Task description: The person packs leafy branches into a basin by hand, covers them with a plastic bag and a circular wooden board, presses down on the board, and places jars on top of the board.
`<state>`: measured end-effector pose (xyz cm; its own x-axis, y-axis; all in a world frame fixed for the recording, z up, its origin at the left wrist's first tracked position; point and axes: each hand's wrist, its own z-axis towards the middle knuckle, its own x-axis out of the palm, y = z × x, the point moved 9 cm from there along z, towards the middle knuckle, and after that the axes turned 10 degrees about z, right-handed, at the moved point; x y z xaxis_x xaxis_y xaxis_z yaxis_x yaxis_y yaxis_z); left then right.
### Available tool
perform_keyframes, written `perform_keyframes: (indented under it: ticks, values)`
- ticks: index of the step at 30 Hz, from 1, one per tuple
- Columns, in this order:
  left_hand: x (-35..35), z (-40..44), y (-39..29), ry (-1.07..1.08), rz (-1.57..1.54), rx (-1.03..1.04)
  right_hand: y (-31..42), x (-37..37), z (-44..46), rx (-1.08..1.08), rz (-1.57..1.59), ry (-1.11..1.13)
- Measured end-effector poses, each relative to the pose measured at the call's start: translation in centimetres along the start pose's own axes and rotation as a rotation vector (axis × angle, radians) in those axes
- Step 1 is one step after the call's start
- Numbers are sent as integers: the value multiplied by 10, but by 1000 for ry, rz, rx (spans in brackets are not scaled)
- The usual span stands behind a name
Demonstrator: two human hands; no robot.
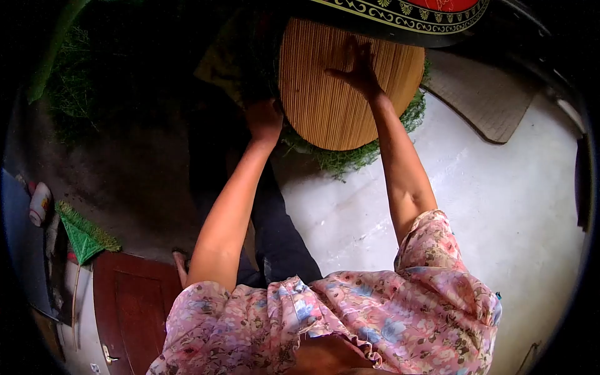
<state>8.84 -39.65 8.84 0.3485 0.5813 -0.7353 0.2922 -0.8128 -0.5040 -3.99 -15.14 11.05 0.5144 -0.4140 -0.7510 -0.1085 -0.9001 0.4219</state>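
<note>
A round board of thin wooden strips (pixel 331 81) lies at the upper middle, with green leafy sprigs (pixel 350 159) sticking out from under its lower and right edges. Over the board's upper right part is my right hand (pixel 362 72), its fingers spread and nothing visible in them. My left hand (pixel 265 119) is at the board's left edge, in shadow. Its fingers are hidden, so I cannot tell how they are placed or whether they grip anything.
A black object with a red and gold pattern (pixel 431 15) overhangs the top. A grey-brown mat (pixel 484 94) lies at the upper right. Dark green foliage (pixel 75 81) stands upper left. A green broom (pixel 81 237) and brown door (pixel 134 306) are lower left.
</note>
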Motion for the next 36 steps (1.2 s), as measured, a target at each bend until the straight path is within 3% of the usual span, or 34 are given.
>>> perform_keyframes:
  ticks: [3, 5, 9, 12, 15, 17, 20, 21, 24, 26, 29, 31, 33, 36]
  values:
    - [21, 7, 4, 35, 25, 70, -4, 1, -3, 33, 21, 17]
    - [30, 16, 4, 159, 105, 92, -3, 2, -7, 132, 31, 32]
    - [25, 23, -9, 374, 76, 83, -7, 8, -4, 97, -86, -15]
    - [31, 24, -7, 384, 70, 14, -6, 7, -2, 81, -67, -11]
    - [43, 12, -7, 260, 19, 31, -8, 9, -11, 53, -4, -18]
    - [54, 19, 0, 418, 8, 7, 4, 15, -5, 29, -20, -16]
    - [52, 20, 2, 549, -5, 37, -13, 28, 8, 58, -337, 8]
    - [50, 19, 2, 570, -14, 57, -11, 27, 4, 38, -241, -6]
    - [74, -4, 18, 726, -517, 85, -2, 19, 6, -27, -62, -26]
    - [-1, -3, 34, 127, -479, 117, -6, 19, 4, -19, -81, -10]
    - [-32, 58, 65, -91, -340, 93, -8, 17, 4, 49, -45, 2]
    - [-37, 91, 57, -98, -94, 46, -12, 21, 6, 20, -62, -4]
    - [-60, 113, 18, 91, 111, -53, -9, 19, 8, 27, -57, 0]
    - [-80, 87, -29, -357, 533, 163, 4, 16, 4, 77, -43, 32]
